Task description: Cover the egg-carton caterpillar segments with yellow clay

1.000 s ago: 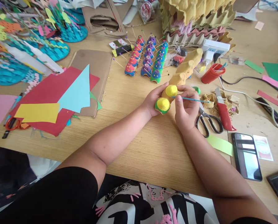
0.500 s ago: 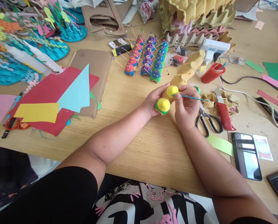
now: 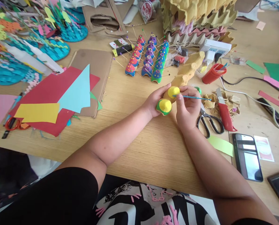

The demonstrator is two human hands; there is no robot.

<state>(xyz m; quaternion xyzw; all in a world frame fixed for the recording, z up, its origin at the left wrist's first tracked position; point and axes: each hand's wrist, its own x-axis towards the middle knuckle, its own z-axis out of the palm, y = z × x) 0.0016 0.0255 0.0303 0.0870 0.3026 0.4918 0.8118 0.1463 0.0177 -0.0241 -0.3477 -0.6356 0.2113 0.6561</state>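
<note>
My left hand is closed round an egg carton strip, whose front cups are painted yellow, with green round the foot of the nearest one. Part of the strip is hidden by my fingers. Between the fingers of my right hand is a thin blue stick; its left end meets the second yellow cup. Just beyond my hands lies an unpainted egg carton strip. Black-handled scissors rest beside my right wrist.
Painted carton caterpillars stand in rows behind my hands. At right are a red cup with sticks, a red-handled knife, cables and a phone. Coloured paper and cardboard lie left. Egg trays are stacked behind.
Both hands, the carton strip and the blue stick have shifted very slightly to the right. Each hand keeps its hold.
</note>
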